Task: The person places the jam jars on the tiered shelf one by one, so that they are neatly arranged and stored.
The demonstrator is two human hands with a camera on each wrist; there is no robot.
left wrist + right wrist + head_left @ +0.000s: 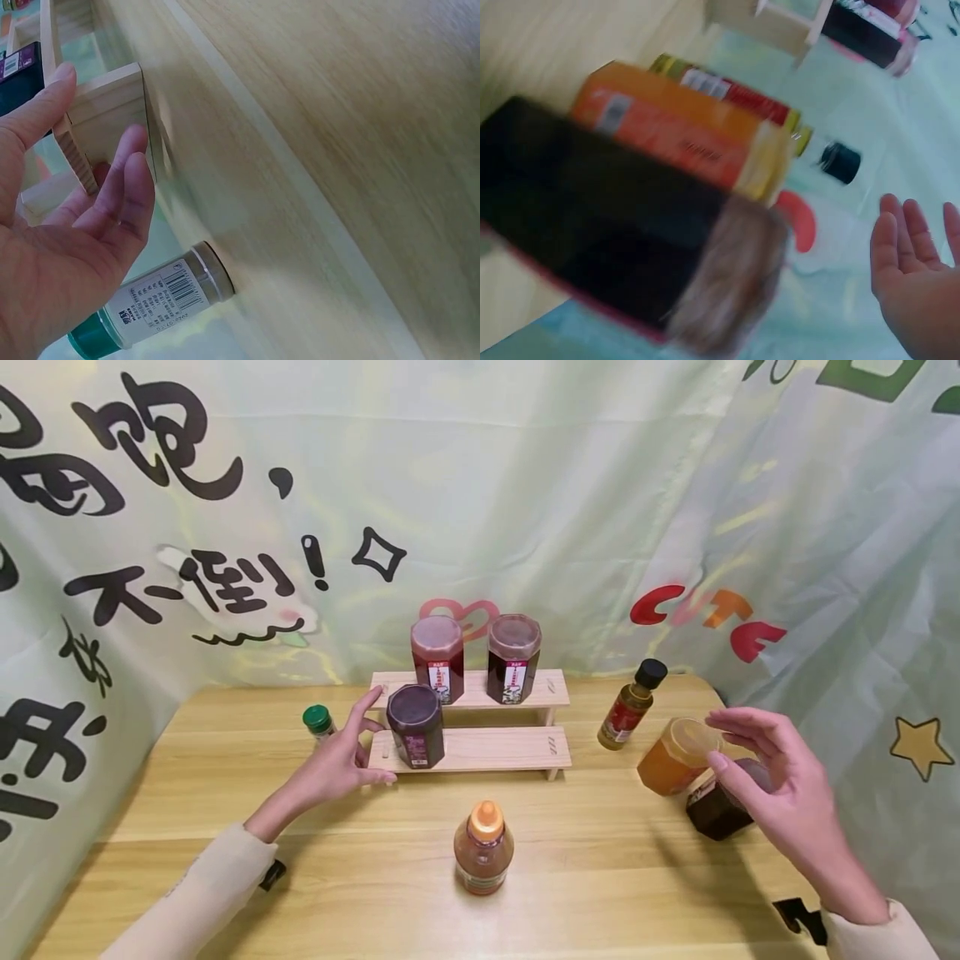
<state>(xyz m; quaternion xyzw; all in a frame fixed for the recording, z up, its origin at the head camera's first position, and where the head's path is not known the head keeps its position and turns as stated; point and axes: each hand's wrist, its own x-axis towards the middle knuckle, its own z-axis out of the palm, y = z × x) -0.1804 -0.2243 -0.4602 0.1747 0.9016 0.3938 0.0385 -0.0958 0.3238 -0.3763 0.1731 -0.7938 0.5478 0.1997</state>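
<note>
My left hand [347,753] is at the left end of a two-step wooden shelf [495,750], thumb by the lower step's front edge and fingers spread toward the upper step. Close to it, a dark purple jar [417,727] stands on the lower step. In the left wrist view a green-capped shaker [159,306] stands beside that hand. My right hand [783,785], fingers apart and holding nothing, hovers by a dark jar [718,810] and overlaps it in the head view. An orange jar [671,758] stands beside the dark one, also seen in the right wrist view.
Two red-purple jars, one left [438,658] and one right [514,658], stand on the upper step. A black-capped bottle [626,714] is right of the shelf. An orange-topped squeeze bottle [484,852] stands in front. A printed curtain [525,510] hangs behind the wooden table [375,877].
</note>
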